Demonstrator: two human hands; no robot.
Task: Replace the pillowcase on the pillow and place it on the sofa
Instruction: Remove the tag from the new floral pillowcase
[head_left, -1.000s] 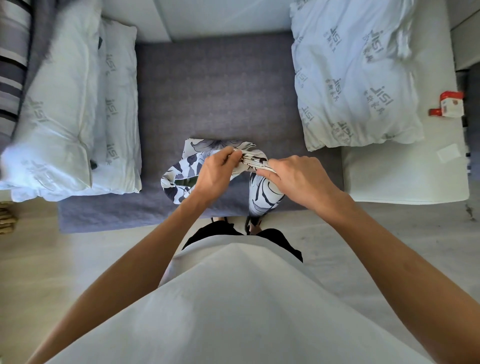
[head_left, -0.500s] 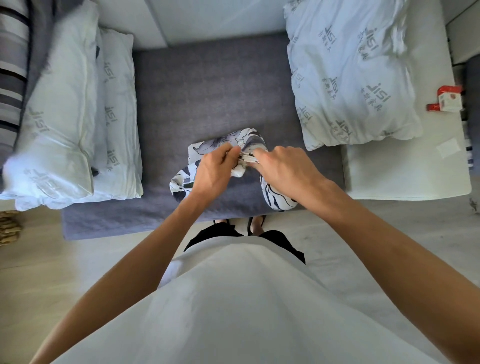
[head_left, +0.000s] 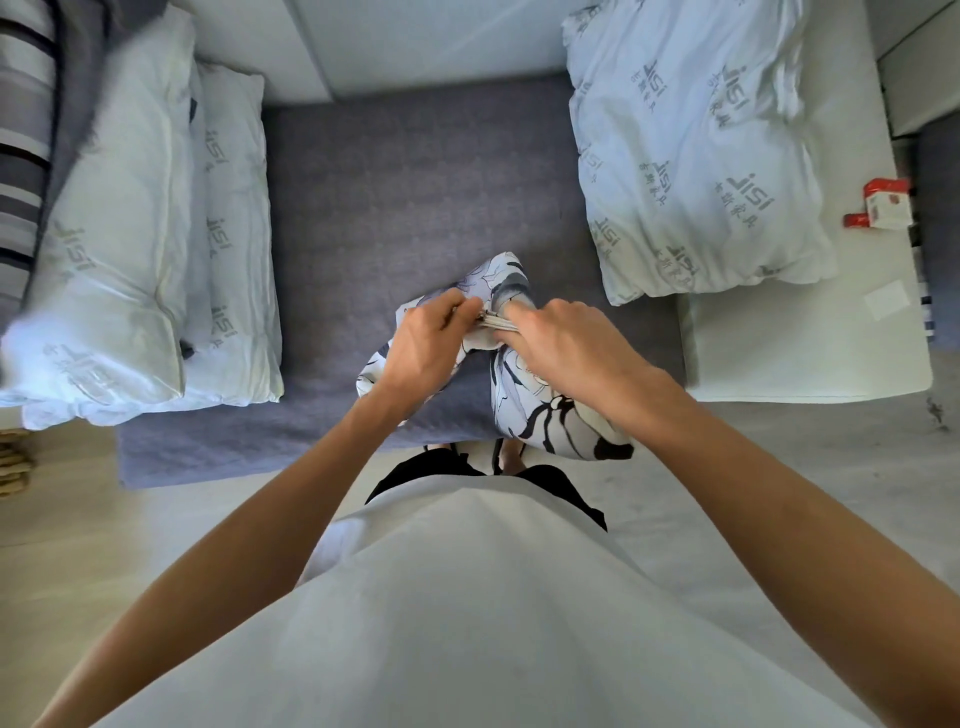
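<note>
A bunched pillowcase (head_left: 550, 415) with a white, grey and black floral print hangs over the front of the grey sofa seat (head_left: 415, 197). My left hand (head_left: 426, 343) pinches its gathered edge from the left. My right hand (head_left: 561, 343) grips the same edge from the right, fingers curled into the cloth. The two hands almost touch. A bare white pillow (head_left: 691, 150) with grey printed logos lies on the right of the sofa. Two more such white pillows (head_left: 124, 249) are stacked at the left.
A white side table (head_left: 810, 343) stands right of the sofa, with a small red and white box (head_left: 885, 205) on it. A striped cushion (head_left: 23, 156) shows at the far left edge. Pale floor (head_left: 779, 467) lies in front of the sofa.
Both hands have moved up and slightly right with the pillowcase. The cloth's right end now hangs lower and further right over the seat's front edge.
</note>
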